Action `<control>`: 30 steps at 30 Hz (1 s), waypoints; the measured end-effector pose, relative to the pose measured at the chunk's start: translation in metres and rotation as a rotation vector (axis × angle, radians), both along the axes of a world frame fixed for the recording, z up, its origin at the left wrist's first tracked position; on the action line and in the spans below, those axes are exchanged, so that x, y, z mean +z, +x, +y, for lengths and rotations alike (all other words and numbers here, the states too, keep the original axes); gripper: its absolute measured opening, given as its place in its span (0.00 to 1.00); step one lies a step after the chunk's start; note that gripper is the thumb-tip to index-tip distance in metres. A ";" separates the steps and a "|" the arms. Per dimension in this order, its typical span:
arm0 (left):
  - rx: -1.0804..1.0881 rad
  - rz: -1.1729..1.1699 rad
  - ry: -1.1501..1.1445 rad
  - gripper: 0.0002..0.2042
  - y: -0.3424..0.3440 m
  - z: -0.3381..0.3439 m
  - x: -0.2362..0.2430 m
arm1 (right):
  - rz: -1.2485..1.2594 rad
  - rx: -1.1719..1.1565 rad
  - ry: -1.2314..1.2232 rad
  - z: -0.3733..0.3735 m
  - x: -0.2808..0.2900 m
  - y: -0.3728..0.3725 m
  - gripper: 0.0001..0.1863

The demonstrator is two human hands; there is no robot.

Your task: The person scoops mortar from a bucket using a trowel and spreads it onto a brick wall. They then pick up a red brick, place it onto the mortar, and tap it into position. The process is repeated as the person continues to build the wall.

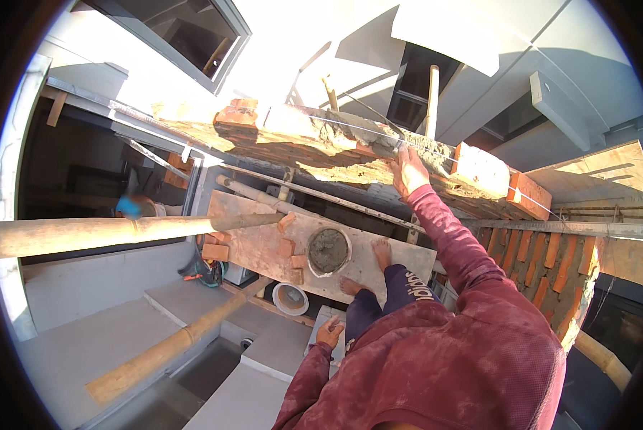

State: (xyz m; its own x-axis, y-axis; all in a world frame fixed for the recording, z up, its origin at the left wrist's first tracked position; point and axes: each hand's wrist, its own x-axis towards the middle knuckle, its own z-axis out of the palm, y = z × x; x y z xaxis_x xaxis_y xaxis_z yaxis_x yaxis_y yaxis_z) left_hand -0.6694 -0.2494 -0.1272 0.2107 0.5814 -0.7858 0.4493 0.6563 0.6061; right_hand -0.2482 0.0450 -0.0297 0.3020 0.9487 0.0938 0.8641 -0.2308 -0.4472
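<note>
My right hand reaches forward to the top of a brick wall, at a bed of wet grey mortar. Its fingers are bent at the mortar's edge; whatever they may grip is hidden. A thin string runs along the wall top, close to the fingertips. To the right of this hand, orange bricks sit on the wall. My left hand hangs low beside my thigh, fingers loosely apart and holding nothing. Ahead of my bare feet stands a bucket filled with grey mortar.
I stand on a plank platform with loose bricks left of the bucket. Bamboo poles cross at the left. A pale round container sits below the platform's edge. Another brick wall stands at the right.
</note>
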 end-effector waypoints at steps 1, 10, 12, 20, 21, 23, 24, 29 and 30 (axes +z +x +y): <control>-0.019 -0.006 -0.004 0.27 0.001 -0.001 0.000 | -0.084 0.065 -0.027 -0.006 -0.032 0.014 0.21; -0.079 0.055 -0.015 0.27 -0.018 -0.011 0.002 | 0.205 -0.028 -0.294 -0.050 -0.042 -0.006 0.19; -0.062 0.071 -0.014 0.27 -0.017 -0.002 0.012 | 0.173 0.004 -0.323 -0.044 -0.044 -0.003 0.19; -0.001 0.094 0.043 0.28 -0.024 -0.005 0.021 | 0.263 0.140 -0.337 -0.080 -0.019 -0.014 0.20; -0.011 0.098 0.024 0.28 -0.021 -0.004 0.022 | 0.288 0.092 -0.320 -0.071 -0.019 -0.022 0.20; -0.038 0.108 -0.011 0.28 -0.013 0.003 0.024 | 0.266 0.038 -0.260 -0.045 -0.040 -0.032 0.19; -0.085 0.119 0.007 0.28 -0.010 0.010 0.025 | 0.221 0.032 -0.215 -0.031 -0.058 -0.034 0.18; 0.019 0.058 0.078 0.28 -0.014 0.025 0.032 | 0.210 0.021 -0.311 -0.017 -0.051 -0.060 0.19; 0.025 0.057 0.068 0.28 -0.011 0.029 0.032 | 0.172 0.066 -0.350 -0.019 -0.055 -0.054 0.19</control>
State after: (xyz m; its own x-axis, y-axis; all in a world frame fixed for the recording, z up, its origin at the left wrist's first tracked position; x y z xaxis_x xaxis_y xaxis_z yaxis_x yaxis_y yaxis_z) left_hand -0.6806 -0.2209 -0.0947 0.1514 0.6384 -0.7547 0.4688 0.6258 0.6234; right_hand -0.3022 0.0257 -0.0847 0.2223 0.9324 -0.2851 0.8013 -0.3413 -0.4914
